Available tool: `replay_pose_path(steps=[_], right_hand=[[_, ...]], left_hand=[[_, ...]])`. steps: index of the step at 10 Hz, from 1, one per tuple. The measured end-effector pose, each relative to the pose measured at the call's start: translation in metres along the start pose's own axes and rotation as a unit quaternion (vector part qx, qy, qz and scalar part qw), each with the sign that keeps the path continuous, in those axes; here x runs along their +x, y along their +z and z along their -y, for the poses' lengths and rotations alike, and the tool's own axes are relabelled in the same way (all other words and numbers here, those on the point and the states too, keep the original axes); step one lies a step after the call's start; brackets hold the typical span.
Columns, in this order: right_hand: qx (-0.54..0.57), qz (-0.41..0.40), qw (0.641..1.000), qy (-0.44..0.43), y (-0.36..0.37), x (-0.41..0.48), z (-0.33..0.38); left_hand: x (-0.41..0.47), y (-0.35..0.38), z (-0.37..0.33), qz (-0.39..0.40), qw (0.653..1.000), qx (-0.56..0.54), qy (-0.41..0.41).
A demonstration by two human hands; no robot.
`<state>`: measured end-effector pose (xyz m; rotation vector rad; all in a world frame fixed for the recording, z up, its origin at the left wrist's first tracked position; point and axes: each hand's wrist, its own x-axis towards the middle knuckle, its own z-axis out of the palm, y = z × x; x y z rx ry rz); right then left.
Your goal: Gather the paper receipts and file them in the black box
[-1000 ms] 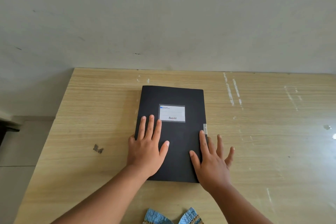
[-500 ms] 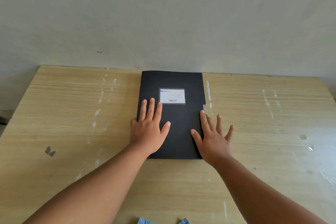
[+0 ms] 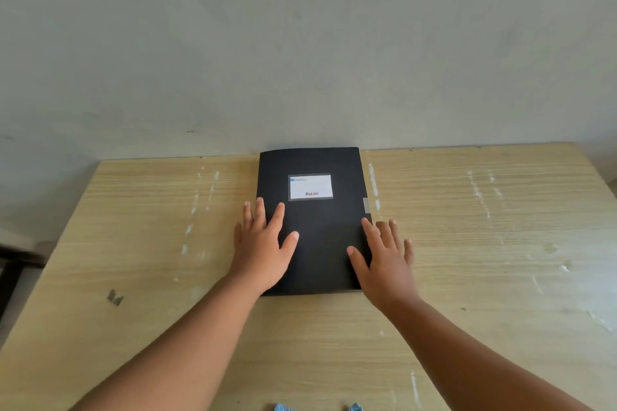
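The black box [image 3: 320, 230] lies flat and closed on the wooden table [image 3: 133, 243], its far edge against the wall. A white label [image 3: 310, 187] sits on its lid and a small grey clasp [image 3: 366, 205] on its right edge. My left hand [image 3: 263, 243] rests flat with spread fingers on the box's left side. My right hand [image 3: 384, 260] lies flat across the box's right edge, partly on the table. No paper receipts are visible.
A pale wall [image 3: 300, 43] rises right behind the table. White scuffs mark the tabletop, and a dark stain [image 3: 115, 297] sits at the left. A bit of blue patterned cloth [image 3: 283, 407] shows at the bottom edge. Dark furniture [image 3: 13, 264] stands off the table's left side.
The box has slid away from me across the table until its far edge meets the wall, both hands flat on it. The view has shifted to the right.
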<state>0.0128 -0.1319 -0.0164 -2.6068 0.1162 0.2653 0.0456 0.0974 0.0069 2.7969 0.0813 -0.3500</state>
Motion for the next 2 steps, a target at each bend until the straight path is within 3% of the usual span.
replay_pose_path(steps=[1,2], right_hand=[[0.033,-0.068,0.996,-0.038,-0.011,-0.020,0.014],[0.165,-0.099,0.981,-0.021,-0.028,-0.039,0.039]], left_hand=[[-0.023,-0.014,0.004,-0.006,0.997,-0.078,0.025],[-0.046,-0.038,0.006,-0.029,0.974,-0.221,0.028]])
